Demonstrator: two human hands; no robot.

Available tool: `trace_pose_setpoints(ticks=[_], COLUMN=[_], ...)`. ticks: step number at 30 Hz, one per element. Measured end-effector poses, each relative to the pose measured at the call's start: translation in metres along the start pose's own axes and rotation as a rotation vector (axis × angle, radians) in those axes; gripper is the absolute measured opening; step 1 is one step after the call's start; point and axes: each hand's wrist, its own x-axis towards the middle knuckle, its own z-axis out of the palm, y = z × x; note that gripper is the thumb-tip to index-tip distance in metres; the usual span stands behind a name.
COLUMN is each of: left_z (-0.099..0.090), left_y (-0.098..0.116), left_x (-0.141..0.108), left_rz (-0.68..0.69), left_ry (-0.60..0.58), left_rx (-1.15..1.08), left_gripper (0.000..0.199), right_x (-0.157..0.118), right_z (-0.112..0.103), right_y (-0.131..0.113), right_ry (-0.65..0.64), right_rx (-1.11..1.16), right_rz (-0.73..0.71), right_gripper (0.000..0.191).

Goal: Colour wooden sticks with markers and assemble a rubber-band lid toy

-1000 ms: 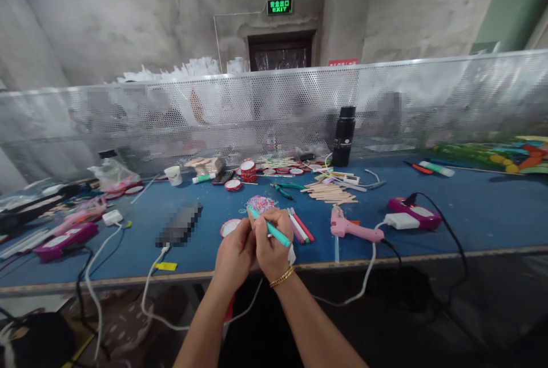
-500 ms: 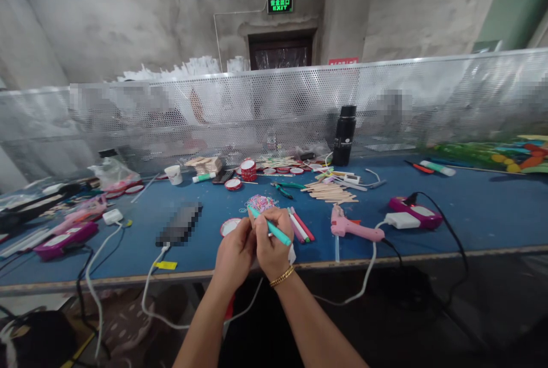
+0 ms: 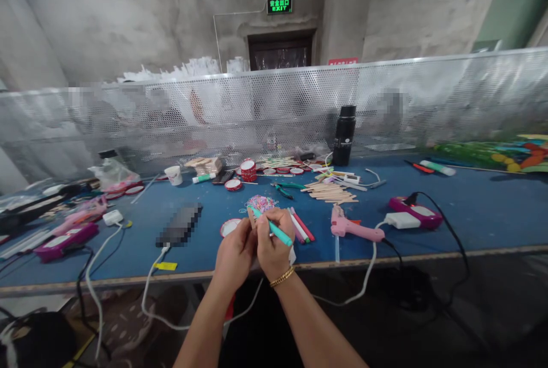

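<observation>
My right hand (image 3: 274, 242) is closed around a teal marker pen (image 3: 281, 235), whose far end points up and left between my hands. Pinched in my left hand (image 3: 236, 245) is a wooden craft stick (image 3: 251, 217), of which only the upper end shows above my fingers. The two hands touch, and the lower part of the stick is hidden behind them. Right beside my right hand lie several markers (image 3: 303, 224) in red, pink and purple. A round white lid with a red rim (image 3: 230, 226) lies beside my left hand. Small colourful rubber bands (image 3: 262, 203) are heaped just beyond.
A pink glue gun (image 3: 355, 230) with cables lies to the right, near a purple power strip (image 3: 415, 213). Wooden sticks (image 3: 329, 191) and pliers (image 3: 287, 187) are farther back. A black bottle (image 3: 345, 135) stands by the perforated metal screen. A phone (image 3: 180, 224) lies left, its cable over the edge.
A little more of the wooden stick shows between my hands, and the teal marker has shifted very slightly. Everything else on the table stays in place.
</observation>
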Motion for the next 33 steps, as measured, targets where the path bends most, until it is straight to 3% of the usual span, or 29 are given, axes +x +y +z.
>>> trace_pose_setpoints(ticks=[33], left_z=[0.0028], left_y=[-0.0018], left_x=[-0.0011], left_rz=[0.011], left_ry=[0.029], left_rx=[0.009], left_gripper=[0.026], right_x=[0.001], right_z=[-0.0006], right_y=[-0.0018], right_ry=[-0.009], right_rx=[-0.028], right_rz=[-0.02], right_gripper=[0.012])
